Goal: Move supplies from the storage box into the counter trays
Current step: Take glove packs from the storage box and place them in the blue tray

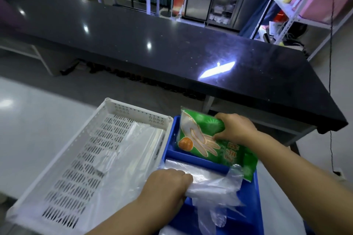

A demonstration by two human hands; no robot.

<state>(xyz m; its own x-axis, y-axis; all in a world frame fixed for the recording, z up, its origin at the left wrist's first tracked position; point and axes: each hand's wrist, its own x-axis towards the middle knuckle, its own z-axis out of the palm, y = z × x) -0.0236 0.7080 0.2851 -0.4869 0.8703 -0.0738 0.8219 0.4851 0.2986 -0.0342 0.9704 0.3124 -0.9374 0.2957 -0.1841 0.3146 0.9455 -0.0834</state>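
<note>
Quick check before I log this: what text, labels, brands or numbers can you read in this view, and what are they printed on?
Green packet under the right hand: large light-coloured characters beside a picture of a glove and an orange; too blurred to read.
White basket: no text visible.
Blue tray: no text visible.
Clear plastic gloves in the left hand: no text visible.
Background shelves: too blurred to read anything.
</note>
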